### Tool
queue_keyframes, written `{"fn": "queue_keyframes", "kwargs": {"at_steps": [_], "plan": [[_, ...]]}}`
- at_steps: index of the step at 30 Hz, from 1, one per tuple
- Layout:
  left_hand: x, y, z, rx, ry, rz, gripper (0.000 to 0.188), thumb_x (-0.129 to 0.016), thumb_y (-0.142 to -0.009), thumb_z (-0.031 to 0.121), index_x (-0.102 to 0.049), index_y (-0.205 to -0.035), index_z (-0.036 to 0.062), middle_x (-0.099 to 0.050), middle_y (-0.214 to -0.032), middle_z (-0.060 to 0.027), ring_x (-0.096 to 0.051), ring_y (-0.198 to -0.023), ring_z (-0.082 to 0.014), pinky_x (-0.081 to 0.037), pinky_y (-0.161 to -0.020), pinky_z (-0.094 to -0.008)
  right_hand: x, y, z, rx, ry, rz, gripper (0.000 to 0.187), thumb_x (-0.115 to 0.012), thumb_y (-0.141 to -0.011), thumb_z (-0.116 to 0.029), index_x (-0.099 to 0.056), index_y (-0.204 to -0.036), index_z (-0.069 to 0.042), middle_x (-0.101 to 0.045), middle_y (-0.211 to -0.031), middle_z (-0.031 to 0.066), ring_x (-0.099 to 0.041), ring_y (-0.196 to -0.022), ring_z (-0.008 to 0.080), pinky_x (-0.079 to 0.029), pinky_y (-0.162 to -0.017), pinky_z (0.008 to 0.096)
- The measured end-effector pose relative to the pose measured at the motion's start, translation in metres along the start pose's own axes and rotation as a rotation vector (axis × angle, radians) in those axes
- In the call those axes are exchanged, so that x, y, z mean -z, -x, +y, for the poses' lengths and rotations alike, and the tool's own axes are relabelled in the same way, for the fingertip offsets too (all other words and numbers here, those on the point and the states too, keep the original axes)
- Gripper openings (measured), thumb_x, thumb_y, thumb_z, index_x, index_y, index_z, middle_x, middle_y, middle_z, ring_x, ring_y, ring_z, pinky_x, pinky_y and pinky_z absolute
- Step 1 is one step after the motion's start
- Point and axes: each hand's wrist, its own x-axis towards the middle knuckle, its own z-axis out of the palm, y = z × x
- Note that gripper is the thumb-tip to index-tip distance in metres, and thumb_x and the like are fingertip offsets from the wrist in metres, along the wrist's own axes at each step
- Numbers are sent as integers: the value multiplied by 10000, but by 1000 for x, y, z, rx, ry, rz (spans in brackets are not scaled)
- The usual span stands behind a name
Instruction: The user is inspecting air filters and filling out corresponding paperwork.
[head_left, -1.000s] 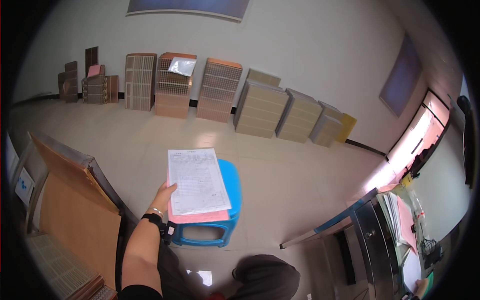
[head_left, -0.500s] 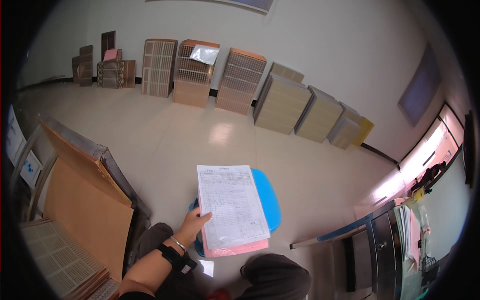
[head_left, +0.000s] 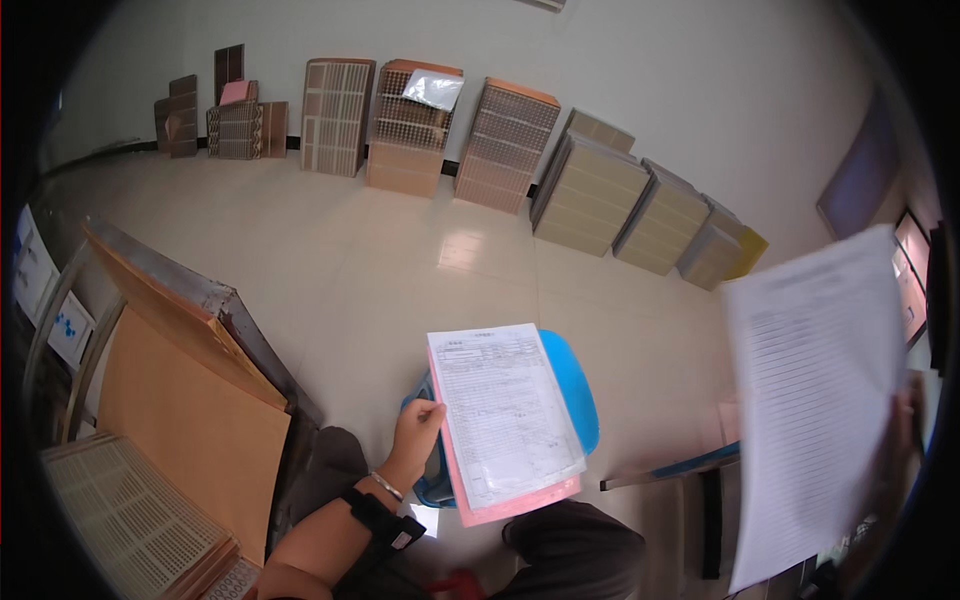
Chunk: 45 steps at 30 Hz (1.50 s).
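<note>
My left hand (head_left: 415, 440), with a bracelet and a black band at the wrist, pinches the left edge of a printed form (head_left: 508, 415). Under that white form a pink sheet (head_left: 520, 510) shows along the left and lower edges. Both lie over a blue stool (head_left: 573, 385), mostly covered by them. At the far right, my right hand (head_left: 906, 425) is dark and partly cut off by the picture's rim. It grips the right edge of a large white lined sheet (head_left: 815, 410), held up and smeared by motion.
Stacks of perforated panels (head_left: 505, 145) and pale boards (head_left: 590, 195) lean along the far wall. To the left stands a metal-framed rack (head_left: 190, 390) with tan boards and a panel stack (head_left: 135, 510). A desk edge (head_left: 675, 465) lies behind the raised sheet.
My right hand has come into view at the right with the lined sheet. The left hand still holds the form and pink sheet. The whole view has shifted slightly.
</note>
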Motion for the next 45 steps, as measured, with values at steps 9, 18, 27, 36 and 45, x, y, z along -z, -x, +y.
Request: {"fn": "queue_keyframes", "kwargs": {"at_steps": [9, 18, 27, 36, 45], "plan": [[20, 1, -6, 121, -81, -72, 174, -634, -840, 143, -536, -902, 13, -577, -831, -44, -545, -721, -88, -456, -606, -226, -374, 65, -24, 49, -860, -709, 106, -584, -854, -101, -563, -932, -31, -556, -827, 24, -489, -753, 106, -419, -702, 248], [-5, 6, 33, -870, -933, -645, 352, -668, -737, 107, -593, -1078, 66, -498, -1220, -127, -407, -1207, -293, -335, -993, -431, -443, 101, -8, 123, -557, -483, 295, -682, -785, -97, -602, -1069, -94, -536, -843, 84, -483, -626, 176, -433, -579, 289], [-36, -1, 17, -846, -1163, -908, 276, -606, -783, 189, -610, -1047, 111, -491, -1266, -106, -394, -1238, -287, -279, -1052, -443, -434, 107, -61, -59, -1028, -467, 271, -488, -935, -131, -556, -1133, 40, -650, -904, 135, -596, -736, 146, -481, -697, 254], [-39, -6, 16, -897, -1123, -824, 228, -514, -806, 157, -626, -1002, 124, -545, -1204, -83, -466, -1170, -267, -314, -1028, -423, -448, 131, -121, -277, -1376, -1031, 92, -568, -861, -16, -553, -951, -10, -590, -844, 39, -580, -781, 84, -480, -665, 209], [-42, -1, 17, -859, -1156, -801, 239, -506, -810, 150, -627, -1013, 117, -560, -1152, -66, -473, -1155, -241, -333, -1018, -414, -456, 136, -130, -184, -1132, -960, 154, -672, -767, -61, -522, -787, -32, -550, -671, -15, -486, -580, 19, -402, -498, 174]]}}
